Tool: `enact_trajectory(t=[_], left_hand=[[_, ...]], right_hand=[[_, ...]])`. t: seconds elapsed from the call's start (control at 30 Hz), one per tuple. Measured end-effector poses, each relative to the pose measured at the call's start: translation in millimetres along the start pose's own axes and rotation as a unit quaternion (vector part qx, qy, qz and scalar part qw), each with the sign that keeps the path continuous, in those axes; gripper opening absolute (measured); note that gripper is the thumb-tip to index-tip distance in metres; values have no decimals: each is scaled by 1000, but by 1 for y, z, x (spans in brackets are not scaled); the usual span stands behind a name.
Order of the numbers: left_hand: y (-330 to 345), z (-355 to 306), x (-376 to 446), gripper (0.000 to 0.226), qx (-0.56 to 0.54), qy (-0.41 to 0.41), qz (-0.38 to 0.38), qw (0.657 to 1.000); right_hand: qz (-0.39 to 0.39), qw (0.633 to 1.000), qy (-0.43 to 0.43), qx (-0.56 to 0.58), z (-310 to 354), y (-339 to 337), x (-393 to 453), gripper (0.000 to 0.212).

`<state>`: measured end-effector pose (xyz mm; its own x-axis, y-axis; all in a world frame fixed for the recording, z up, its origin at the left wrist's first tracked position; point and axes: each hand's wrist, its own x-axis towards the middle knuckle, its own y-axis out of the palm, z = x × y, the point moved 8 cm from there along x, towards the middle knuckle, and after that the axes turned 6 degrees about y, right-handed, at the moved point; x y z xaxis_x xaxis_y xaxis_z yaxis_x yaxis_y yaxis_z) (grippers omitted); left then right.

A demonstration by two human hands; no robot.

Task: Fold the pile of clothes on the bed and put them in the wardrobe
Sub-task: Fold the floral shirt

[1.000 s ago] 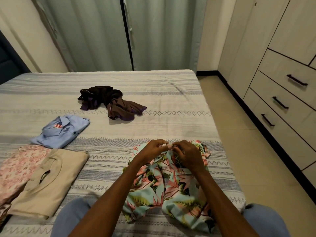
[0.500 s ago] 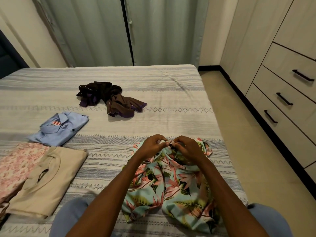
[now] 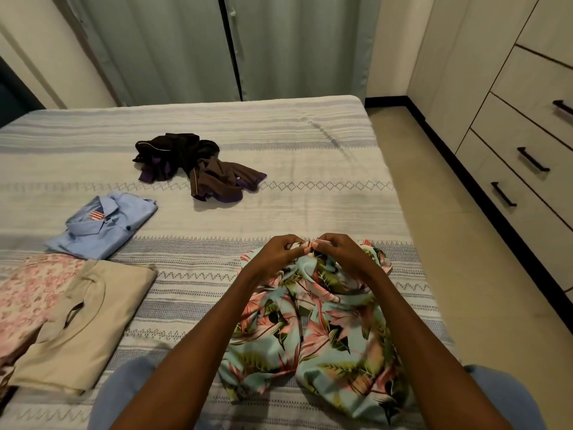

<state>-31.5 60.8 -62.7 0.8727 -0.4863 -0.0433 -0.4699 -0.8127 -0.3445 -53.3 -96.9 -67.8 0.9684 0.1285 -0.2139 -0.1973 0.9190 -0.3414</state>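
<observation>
While the floral shirt (image 3: 313, 330) lies rumpled on the near part of the bed (image 3: 310, 144), the left hand (image 3: 273, 254) and right hand (image 3: 342, 254) meet at its far edge, each pinching the fabric between curled fingers. A crumpled dark brown garment (image 3: 201, 164) lies further across the bed, unfolded. To the left sit a folded blue shirt (image 3: 102, 225), a folded beige top (image 3: 83, 321) and a pink floral piece (image 3: 24, 293) partly beneath it. Wardrobe drawers (image 3: 527, 144) stand closed across the floor strip on the right. Green curtains (image 3: 217, 48) hang behind the bed.
</observation>
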Motion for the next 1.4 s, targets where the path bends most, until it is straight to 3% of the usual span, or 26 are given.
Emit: enact_trajectory(t=[0.1, 0.2, 0.23, 0.3, 0.37, 0.47, 0.53, 0.6, 0.67, 0.73, 0.87, 1.0, 1.17, 1.27, 1.4], left_hand=[[-9, 3, 17, 12, 20, -2, -43, 999], [-23, 7, 42, 26, 66, -4, -114, 991], [-27, 8, 52, 26, 80, -9, -125, 989], [-32, 11, 68, 26, 103, -20, -131, 986], [-37, 18, 80, 29, 136, -33, -128, 982], [-38, 28, 88, 30, 235, -55, -136, 961], [-39, 18, 76, 33, 318, -38, -193, 927], [-32, 0, 57, 27, 343, 30, -255, 904], [-22, -3, 38, 17, 280, 59, -269, 919], [-11, 9, 24, 17, 229, 32, -248, 941], [6, 38, 16, 23, 256, -30, -175, 950], [9, 49, 15, 21, 306, -58, -129, 941], [12, 49, 17, 18, 360, -57, -99, 926], [13, 49, 18, 28, 391, -46, -96, 914], [14, 44, 18, 26, 438, -17, -118, 891]], right_hand=[[-108, 992, -21, -57, 6, -14, 17, 23], [-286, 938, -95, -171, 25, -27, 16, 25], [-314, 923, -117, -188, 29, -25, 13, 26], [-297, 921, -117, -222, 27, -12, 8, 31], [-251, 927, -62, -271, 9, 4, 8, 41], [-232, 909, -25, -345, -12, 14, 7, 44], [-244, 907, -25, -342, -17, 11, 7, 35], [-246, 908, -2, -338, -25, 5, 11, 31], [-239, 919, 35, -311, -33, -1, 16, 31], [-204, 948, 68, -235, -38, -5, 21, 29], [-157, 974, 67, -151, -41, -12, 31, 20], [-176, 958, 60, -219, -37, -19, 28, 16], [-206, 915, -25, -345, -20, -6, 26, 23], [-197, 900, -6, -389, -23, 3, 32, 20], [-169, 872, 26, -458, -35, 13, 40, 40]])
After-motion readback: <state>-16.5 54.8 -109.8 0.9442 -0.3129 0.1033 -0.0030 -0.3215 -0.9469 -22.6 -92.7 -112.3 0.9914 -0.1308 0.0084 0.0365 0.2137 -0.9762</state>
